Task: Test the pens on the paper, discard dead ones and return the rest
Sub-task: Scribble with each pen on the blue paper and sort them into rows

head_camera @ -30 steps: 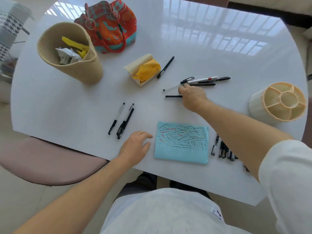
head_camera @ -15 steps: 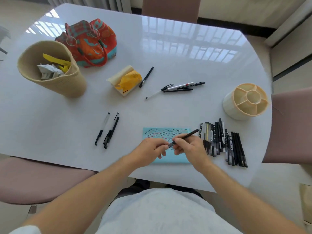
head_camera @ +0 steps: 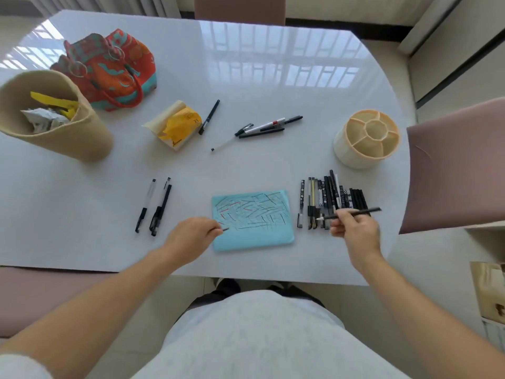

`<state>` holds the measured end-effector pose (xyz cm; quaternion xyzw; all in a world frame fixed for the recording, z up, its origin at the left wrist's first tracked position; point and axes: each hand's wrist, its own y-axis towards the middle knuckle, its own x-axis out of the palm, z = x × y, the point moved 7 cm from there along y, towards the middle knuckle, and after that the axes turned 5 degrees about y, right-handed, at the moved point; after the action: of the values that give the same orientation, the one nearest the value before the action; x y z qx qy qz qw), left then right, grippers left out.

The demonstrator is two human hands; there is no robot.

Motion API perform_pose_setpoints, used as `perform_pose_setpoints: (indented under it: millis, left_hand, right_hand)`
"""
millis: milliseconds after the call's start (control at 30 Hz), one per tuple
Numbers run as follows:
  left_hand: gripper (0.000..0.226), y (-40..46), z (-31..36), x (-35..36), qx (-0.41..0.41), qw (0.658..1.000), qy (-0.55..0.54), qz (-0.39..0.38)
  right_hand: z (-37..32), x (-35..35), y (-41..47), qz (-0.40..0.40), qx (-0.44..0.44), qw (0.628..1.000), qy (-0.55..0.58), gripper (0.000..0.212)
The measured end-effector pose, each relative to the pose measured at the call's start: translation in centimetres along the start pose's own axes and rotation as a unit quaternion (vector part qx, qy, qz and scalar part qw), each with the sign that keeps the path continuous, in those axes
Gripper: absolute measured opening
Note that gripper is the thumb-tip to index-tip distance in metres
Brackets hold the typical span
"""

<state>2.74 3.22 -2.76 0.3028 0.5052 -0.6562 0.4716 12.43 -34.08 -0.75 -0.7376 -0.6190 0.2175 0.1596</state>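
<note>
Head view: our right hand [head_camera: 355, 231] pinches an uncapped black pen [head_camera: 352, 213] just right of the blue paper [head_camera: 254, 228], while our left hand [head_camera: 191, 236] grips its cap [head_camera: 225, 229]. We judge testing comes next: tip down onto paper.

A scribbled light-blue paper sheet [head_camera: 252, 220] is lying on the glossy white table [head_camera: 246, 77], a row of black pens [head_camera: 328, 201] sitting just right of it, a cream divided pen holder [head_camera: 366, 138] standing behind them, and a tan woven basket [head_camera: 60, 132] standing far left.
</note>
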Motion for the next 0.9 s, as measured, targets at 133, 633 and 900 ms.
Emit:
perform_pose_setpoints:
  millis: [133, 633, 900]
  left_hand:
    - [0.017, 1.2, 3.0, 1.1, 0.046, 0.997, -0.064, 0.02]
    - [0.018, 1.4, 3.3, 5.1, 0.063, 0.997, -0.037, -0.015]
    - [0.02, 1.7, 3.2, 4.9, 0.051, 0.998, -0.028, -0.031]
  right_hand:
    - [1.5, 5.1, -2.3, -0.123, -0.072, 0.979, -0.144, 0.015]
    - [3.7, 7.5, -2.1, -0.145, -0.111, 0.96, -0.214, 0.018]
    - [3.4, 7.7, -1.7, -0.161, -0.141, 0.934, -0.286, 0.017]
